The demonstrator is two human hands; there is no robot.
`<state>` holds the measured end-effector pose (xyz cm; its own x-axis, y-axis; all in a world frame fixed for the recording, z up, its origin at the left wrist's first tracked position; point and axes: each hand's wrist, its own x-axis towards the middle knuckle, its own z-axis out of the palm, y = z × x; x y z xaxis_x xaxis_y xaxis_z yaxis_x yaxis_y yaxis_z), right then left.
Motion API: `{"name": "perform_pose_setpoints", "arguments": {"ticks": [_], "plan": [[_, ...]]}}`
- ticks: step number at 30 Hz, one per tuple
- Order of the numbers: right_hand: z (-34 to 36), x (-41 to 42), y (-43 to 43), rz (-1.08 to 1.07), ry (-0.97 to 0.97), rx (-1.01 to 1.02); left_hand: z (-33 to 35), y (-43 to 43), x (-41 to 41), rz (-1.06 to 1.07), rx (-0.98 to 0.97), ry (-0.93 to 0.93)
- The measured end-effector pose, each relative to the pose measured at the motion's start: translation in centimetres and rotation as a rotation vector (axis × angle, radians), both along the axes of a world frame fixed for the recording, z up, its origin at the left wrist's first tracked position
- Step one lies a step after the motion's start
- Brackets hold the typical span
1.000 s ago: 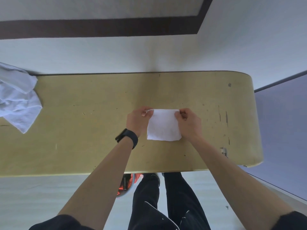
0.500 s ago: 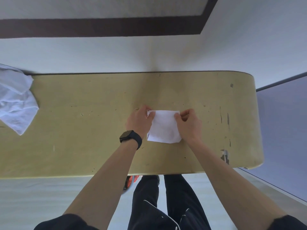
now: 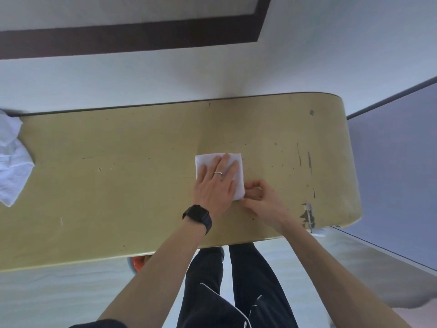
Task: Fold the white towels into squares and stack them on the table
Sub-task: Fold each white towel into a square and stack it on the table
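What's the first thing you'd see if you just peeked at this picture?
A small folded white towel in the middle of the yellowish table, with the left hand pressed flat on it and the right hand pinching its near right corner. Then a crumpled pile of white towels at the table's far left end.

The place seems to be a plain office or workroom; which one exactly I cannot tell. A long yellowish table [image 3: 118, 185] with rounded corners and a scratched, chipped top stands against a bare white wall [image 3: 165, 74] that has a dark brown band [image 3: 142, 36]. A grey-blue panel [image 3: 397, 162] stands at the right, and the floor [image 3: 59, 292] is pale.
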<state>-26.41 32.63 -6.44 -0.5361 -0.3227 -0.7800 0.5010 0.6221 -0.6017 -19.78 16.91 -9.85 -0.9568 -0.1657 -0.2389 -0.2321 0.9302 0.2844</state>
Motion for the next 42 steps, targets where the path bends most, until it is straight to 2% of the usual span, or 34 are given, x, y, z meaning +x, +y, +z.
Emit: {"name": "perform_pose_setpoints", "arguments": {"ticks": [4,12,15,17,20,23,26,32,37,42], "plan": [[-0.6,0.7,0.5,0.057,0.161,0.068,-1.3,-0.1,1.3,-0.013,0.02,-0.078],[-0.3,2.5,1.5,0.041,0.383,0.131,-1.8,0.1,1.5,0.011,0.033,-0.102],[-0.1,2.9,1.2,0.047,0.543,0.138,-1.2,-0.1,1.8,0.048,0.049,-0.05],[-0.2,3.0,0.2,0.099,0.704,0.136,-0.8,-0.4,2.4,0.145,0.032,0.006],[-1.1,3.0,-2.3,0.334,0.98,0.154,-1.0,-1.3,3.6,0.223,0.001,0.023],[-2.7,2.2,-3.9,0.595,0.945,0.227,-1.5,-2.4,4.1,0.195,0.015,-0.046],[-4.6,1.2,-3.4,0.708,0.858,0.307,-1.8,-3.4,4.1,0.162,0.006,-0.102],[-5.2,0.8,-3.1,0.77,0.871,0.341,-1.6,-3.8,4.3,0.16,0.003,-0.116],[-4.3,0.8,-3.5,0.757,0.93,0.347,0.6,-2.8,5.3,0.163,-0.05,-0.247],[-2.5,0.9,-4.1,0.789,0.997,0.45,2.5,-0.3,9.1,0.247,-0.074,-0.116]]}}
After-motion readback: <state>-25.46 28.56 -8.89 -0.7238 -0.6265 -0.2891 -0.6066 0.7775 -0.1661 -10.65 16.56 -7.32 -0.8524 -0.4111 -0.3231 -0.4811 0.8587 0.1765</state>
